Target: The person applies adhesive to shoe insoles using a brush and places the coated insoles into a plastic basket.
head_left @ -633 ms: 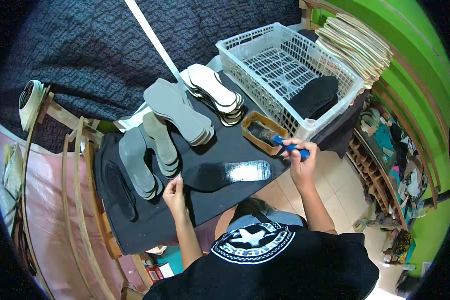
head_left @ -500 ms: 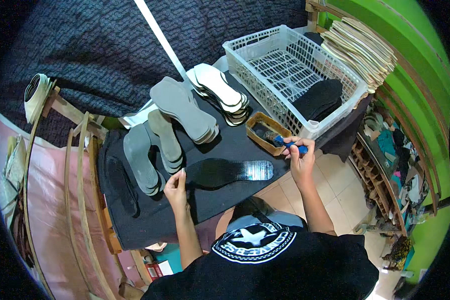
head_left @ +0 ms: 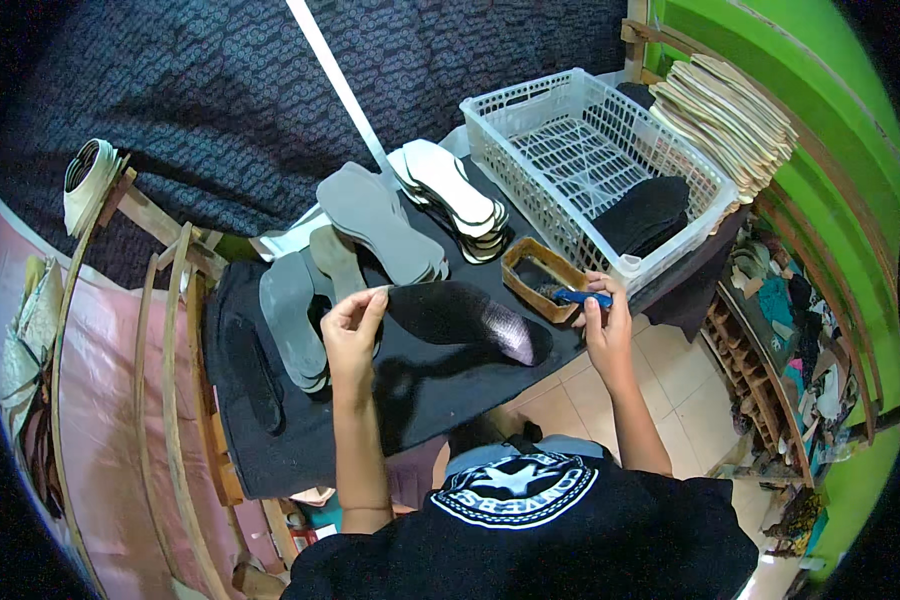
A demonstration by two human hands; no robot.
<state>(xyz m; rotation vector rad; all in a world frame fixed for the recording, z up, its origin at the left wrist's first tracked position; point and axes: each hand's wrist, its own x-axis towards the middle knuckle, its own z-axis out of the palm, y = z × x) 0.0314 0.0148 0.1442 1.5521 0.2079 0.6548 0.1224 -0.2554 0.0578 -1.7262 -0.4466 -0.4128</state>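
My left hand [head_left: 350, 335] pinches one end of a black insole [head_left: 438, 312] between thumb and fingertips. That end is raised off the dark cloth, while the other end, with a shiny wet-looking patch, tilts down toward the table's front edge. In my right hand [head_left: 610, 330] is a brush with a blue handle [head_left: 585, 298]. Its bristle end reaches into a small rectangular brown-rimmed tub [head_left: 532, 302], just right of the insole, and is partly hidden there. My right fingers are at the tub's near right corner.
Beyond my hands lie stacks of grey insoles [head_left: 380, 225], white insoles [head_left: 448, 188] and darker grey insoles [head_left: 288, 310]. A white plastic crate [head_left: 530, 185] holds black pieces [head_left: 642, 212]. Beige sheets [head_left: 725, 125] are piled behind it. A white pole [head_left: 340, 85] slants over the table.
My left hand has lifted one end of the insole, which lay flat before, so it now tilts. The brush stays by the tub, its handle turned slightly. The whole view has shifted a little.
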